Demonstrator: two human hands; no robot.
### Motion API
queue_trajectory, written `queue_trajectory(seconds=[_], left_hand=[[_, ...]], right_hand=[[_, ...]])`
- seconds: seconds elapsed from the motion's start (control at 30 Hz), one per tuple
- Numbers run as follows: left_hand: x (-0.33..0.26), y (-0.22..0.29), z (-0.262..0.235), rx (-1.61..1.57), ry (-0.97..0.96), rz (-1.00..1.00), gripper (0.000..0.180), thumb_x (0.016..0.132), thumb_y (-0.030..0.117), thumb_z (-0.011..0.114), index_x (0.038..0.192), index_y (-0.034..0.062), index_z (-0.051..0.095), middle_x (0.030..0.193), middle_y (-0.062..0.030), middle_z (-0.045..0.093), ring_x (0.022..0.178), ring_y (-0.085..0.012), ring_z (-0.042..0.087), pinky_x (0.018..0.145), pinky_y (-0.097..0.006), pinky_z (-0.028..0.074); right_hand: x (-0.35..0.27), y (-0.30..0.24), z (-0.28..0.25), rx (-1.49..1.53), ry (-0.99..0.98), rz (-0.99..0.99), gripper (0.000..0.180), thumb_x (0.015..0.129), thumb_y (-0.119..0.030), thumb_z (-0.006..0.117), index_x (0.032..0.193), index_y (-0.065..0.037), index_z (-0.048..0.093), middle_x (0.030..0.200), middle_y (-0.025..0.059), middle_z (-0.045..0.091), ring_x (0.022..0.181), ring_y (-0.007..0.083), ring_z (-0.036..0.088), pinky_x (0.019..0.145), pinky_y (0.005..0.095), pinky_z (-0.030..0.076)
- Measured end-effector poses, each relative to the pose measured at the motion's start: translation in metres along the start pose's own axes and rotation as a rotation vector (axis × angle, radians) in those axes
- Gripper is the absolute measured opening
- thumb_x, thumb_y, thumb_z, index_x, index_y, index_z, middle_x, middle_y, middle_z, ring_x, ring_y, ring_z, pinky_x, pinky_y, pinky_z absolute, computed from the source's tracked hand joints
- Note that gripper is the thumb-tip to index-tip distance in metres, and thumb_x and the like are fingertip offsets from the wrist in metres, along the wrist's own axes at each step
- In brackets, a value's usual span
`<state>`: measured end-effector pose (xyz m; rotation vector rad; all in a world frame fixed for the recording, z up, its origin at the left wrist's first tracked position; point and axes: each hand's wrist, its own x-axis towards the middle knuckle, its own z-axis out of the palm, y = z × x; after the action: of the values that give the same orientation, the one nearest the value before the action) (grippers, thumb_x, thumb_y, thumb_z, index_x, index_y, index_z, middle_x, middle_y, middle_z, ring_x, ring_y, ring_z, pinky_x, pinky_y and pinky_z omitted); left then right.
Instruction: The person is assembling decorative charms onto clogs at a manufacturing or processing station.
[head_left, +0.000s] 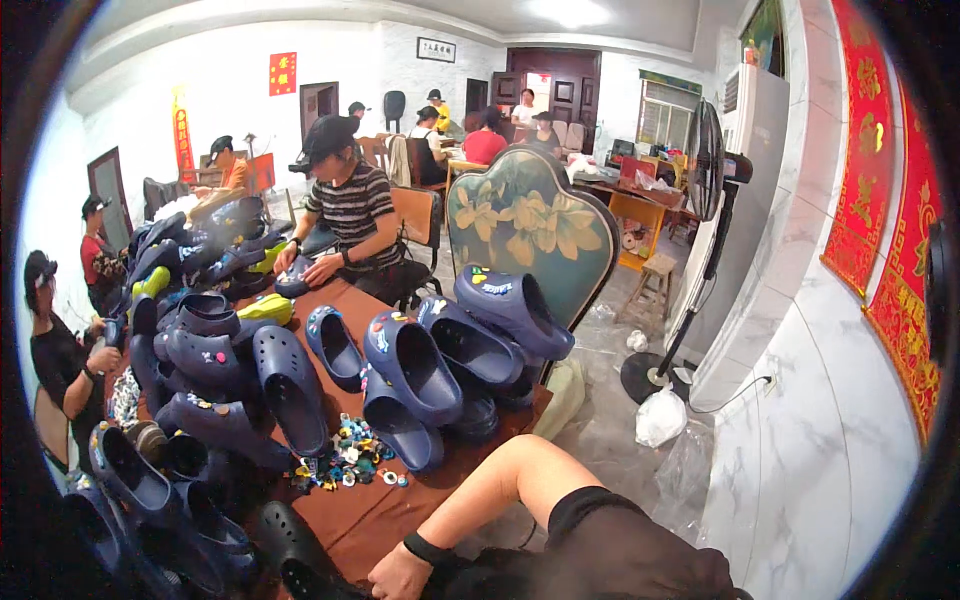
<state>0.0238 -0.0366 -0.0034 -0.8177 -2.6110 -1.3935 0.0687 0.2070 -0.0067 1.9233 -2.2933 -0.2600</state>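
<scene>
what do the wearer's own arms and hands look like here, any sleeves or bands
Only one arm shows, entering from the lower edge: bare forearm, a short black sleeve at the upper arm, and a black band on the wrist. The hand is bare, no glove. Which hand it is cannot be told; no other shows.

White walls [230, 90] around me, marble-veined panels [800, 400] on my right hung with red banners [865, 150]. Grey glossy floor [610, 420]; a standing fan [703, 160] by a tall white air conditioner [755, 130]. Floral-backed chair [525, 225] ahead, dark wooden door [555, 85] at the far end.
</scene>
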Motion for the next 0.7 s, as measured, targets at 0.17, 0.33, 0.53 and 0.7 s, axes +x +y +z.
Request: queue_trajectory(seconds=[0.17, 0.33, 0.53, 0.7], left_hand=[[0.0, -0.032, 0.004, -0.026, -0.097, -0.045, 0.056, 0.094, 0.02, 0.055, 0.142, -0.0028, 0.038, 0.14, -0.0274, 0.041, 0.128, -0.0421, 0.038, 0.109, -0.046, 0.027], [-0.007, -0.021, 0.023, 0.005, -0.143, -0.081, 0.061, 0.096, 0.015, 0.045, 0.148, -0.0036, 0.021, 0.148, -0.0298, 0.028, 0.136, -0.0442, 0.024, 0.114, -0.046, 0.017], [-0.004, -0.012, 0.022, 0.011, -0.113, -0.072, 0.061, 0.094, 0.011, 0.044, 0.148, -0.004, 0.021, 0.149, -0.0308, 0.025, 0.136, -0.0459, 0.023, 0.114, -0.046, 0.017], [-0.004, -0.004, 0.023, 0.03, -0.084, -0.053, 0.062, 0.093, 0.01, 0.045, 0.147, -0.0065, 0.02, 0.149, -0.032, 0.024, 0.136, -0.0461, 0.024, 0.114, -0.046, 0.018]], right_hand=[[-0.003, 0.018, -0.032, 0.086, 0.33, 0.008, 0.012, 0.082, -0.015, 0.055, 0.076, -0.007, 0.062, 0.077, 0.0084, 0.061, 0.076, 0.0236, 0.062, 0.06, 0.0378, 0.05], [-0.009, 0.024, -0.025, 0.405, 0.313, 0.271, 0.017, 0.083, -0.021, 0.061, 0.082, -0.004, 0.057, 0.08, 0.0117, 0.06, 0.083, 0.031, 0.06, 0.069, 0.0418, 0.051], [-0.013, 0.003, -0.022, 0.227, 0.136, 0.194, 0.012, 0.079, -0.018, 0.059, 0.084, -0.006, 0.057, 0.099, 0.0112, 0.056, 0.086, 0.0302, 0.061, 0.066, 0.0424, 0.054], [-0.012, -0.006, -0.006, 0.038, -0.028, 0.04, 0.016, 0.08, -0.022, 0.058, 0.076, -0.009, 0.067, 0.09, 0.0028, 0.062, 0.089, 0.0212, 0.06, 0.068, 0.039, 0.049]])
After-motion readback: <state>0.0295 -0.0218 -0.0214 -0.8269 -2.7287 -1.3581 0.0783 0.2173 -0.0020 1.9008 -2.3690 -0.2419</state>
